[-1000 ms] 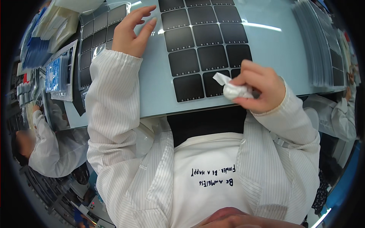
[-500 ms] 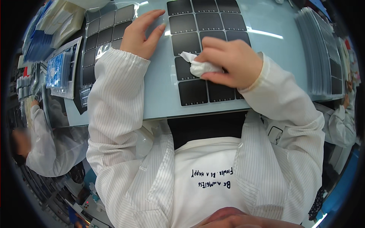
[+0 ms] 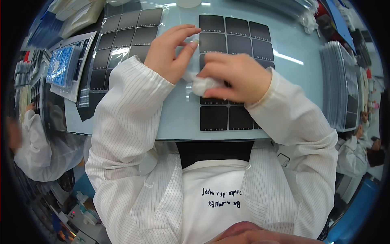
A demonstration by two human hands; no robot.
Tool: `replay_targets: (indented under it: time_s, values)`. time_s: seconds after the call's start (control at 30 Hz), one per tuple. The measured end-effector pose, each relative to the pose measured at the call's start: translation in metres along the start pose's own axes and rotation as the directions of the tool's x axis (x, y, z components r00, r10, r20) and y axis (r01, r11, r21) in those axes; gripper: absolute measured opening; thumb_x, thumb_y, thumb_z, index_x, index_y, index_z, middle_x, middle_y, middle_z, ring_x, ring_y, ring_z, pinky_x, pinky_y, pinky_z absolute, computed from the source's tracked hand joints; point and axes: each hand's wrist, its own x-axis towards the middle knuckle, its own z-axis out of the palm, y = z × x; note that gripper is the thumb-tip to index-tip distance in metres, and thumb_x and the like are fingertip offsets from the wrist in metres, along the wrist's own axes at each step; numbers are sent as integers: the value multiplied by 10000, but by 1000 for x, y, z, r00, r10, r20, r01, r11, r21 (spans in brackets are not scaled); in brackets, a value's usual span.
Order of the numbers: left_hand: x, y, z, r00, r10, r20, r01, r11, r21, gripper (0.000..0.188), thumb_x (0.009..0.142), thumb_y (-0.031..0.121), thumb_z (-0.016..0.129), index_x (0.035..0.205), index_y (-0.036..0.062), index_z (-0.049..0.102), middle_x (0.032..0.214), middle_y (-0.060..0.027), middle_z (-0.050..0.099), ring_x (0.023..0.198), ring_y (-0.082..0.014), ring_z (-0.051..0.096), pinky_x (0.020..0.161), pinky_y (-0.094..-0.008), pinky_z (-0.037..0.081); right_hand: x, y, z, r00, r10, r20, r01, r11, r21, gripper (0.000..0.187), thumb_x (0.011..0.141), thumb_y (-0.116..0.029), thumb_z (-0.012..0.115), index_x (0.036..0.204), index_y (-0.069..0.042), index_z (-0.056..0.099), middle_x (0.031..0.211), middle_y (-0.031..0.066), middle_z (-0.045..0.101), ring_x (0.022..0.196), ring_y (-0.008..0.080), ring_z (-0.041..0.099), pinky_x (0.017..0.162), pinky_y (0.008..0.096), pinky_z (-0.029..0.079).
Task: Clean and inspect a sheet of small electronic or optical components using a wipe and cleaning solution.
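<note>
A clear sheet with rows of dark rectangular panels (image 3: 213,42) lies on the table in front of me. My right hand (image 3: 239,77) is closed on a crumpled white wipe (image 3: 203,87), which is at the left edge of the panels. Part of the lower rows is hidden beneath this hand. My left hand (image 3: 171,55) is at the sheet's left border, thumb and forefinger apart, with nothing visible in it. Its fingertips are at the edge of the upper panels; whether they press on the sheet I cannot tell.
Another sheet of dark panels (image 3: 132,36) lies to the left, beside a blue packet (image 3: 61,67) on a framed sheet. On the right stands a thick stack of clear sheets (image 3: 335,87). The table's near edge (image 3: 183,140) runs before me. Co-workers sit at both sides.
The wipe in my right hand has moved left across the panels to their left edge. My left hand has shifted right, staying beside the sheet's border. The whole view has also shifted somewhat.
</note>
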Motion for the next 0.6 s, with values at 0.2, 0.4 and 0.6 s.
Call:
replay_targets:
  time_s: [0.2,0.4,0.6]
  values:
    - [5,15,-3,1000,-30,-9,30,999,16,263,894,103,522,1137,18,576,1215,-151,558,1114,-345,536,939,-380,437,4,100,-56,853,291,-433,-440,847,-299,263,771,-225,703,913,-15,635,783,61,537,641,170,536,573,275,429]
    - [2,8,-7,997,-57,-54,59,998,37,272,887,78,507,1143,0,560,1191,-165,561,1084,-350,545,929,-376,441,22,36,-12,959,176,-224,-193,979,-58,277,719,-188,739,898,-20,610,802,59,510,613,170,535,537,280,433]
    - [4,6,-6,994,-84,-75,87,995,47,317,883,89,511,1184,-12,526,1187,-173,559,1081,-341,549,925,-376,443,38,79,-29,949,166,-267,-184,982,-44,267,753,-177,713,941,-9,625,773,47,520,611,137,506,538,257,409]
